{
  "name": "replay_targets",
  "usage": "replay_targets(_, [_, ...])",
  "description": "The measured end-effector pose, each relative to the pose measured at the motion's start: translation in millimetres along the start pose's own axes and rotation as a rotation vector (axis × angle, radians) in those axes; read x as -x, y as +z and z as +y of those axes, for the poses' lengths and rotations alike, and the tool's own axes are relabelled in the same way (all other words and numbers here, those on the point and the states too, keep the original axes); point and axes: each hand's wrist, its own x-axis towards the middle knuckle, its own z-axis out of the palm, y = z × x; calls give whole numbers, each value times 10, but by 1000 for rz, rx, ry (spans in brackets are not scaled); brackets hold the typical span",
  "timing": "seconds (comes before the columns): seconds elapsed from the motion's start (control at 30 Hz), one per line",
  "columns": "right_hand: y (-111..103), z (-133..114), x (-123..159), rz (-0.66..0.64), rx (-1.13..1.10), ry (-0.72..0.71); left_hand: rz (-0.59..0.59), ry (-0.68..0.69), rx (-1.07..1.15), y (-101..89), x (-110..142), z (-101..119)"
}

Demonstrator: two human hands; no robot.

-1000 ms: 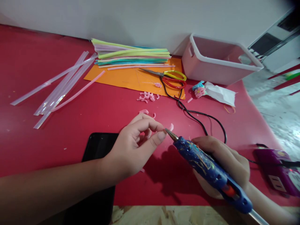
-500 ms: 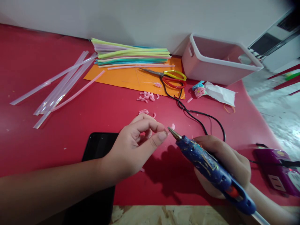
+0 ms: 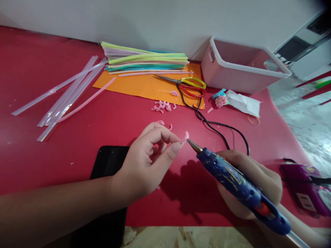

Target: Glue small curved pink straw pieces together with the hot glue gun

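Note:
My left hand (image 3: pixel 147 162) is raised over the red table (image 3: pixel 77 144), thumb and forefinger pinched on a small pink straw piece (image 3: pixel 185 136). In my right hand (image 3: pixel 254 182) is a blue hot glue gun (image 3: pixel 238 184), gripped with its metal nozzle (image 3: pixel 193 145) pointing at the pink piece and almost touching it. The gun's black cord (image 3: pixel 219 127) runs back across the table. More curled pink straw bits (image 3: pixel 162 106) lie further back by the orange paper (image 3: pixel 147 86).
A black phone (image 3: pixel 108 165) lies under my left wrist. Clear glue sticks (image 3: pixel 67 93) lie at the left, coloured straws (image 3: pixel 144 60) and scissors (image 3: pixel 188 85) at the back. A white bin (image 3: pixel 240 65), crumpled paper (image 3: pixel 243 103) and a purple power strip (image 3: pixel 305 187) are on the right.
The glue gun has slid slightly right and back. My left hand rose a little and the pink piece now shows at its fingertips, just off the nozzle.

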Motion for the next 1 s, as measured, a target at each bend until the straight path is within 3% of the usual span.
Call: replay_targets(1.0, [7, -24, 11, -12, 29, 46, -9, -8, -30, 11, 6, 5])
